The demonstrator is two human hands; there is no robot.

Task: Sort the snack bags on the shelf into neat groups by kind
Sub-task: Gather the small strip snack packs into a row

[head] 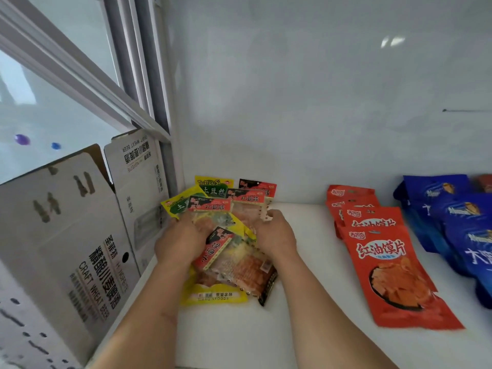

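Bags (226,251) feel light and slippery, so I pinch their edges with left hand (181,242) and right hand (275,235) fingers.

White shelf (300,262) is carrying three groups: a mixed heap of yellow and red-topped snack bags (226,265) is lying at the left, overlapping orange bags (386,257) are lying right of centre, and blue bags (458,222) are lying at the far right

We're at a shop's stock shelf (306,342), white and bare. Packaged snack bags (394,275) lie in rows, beer cartons (80,249) stacked alongside.
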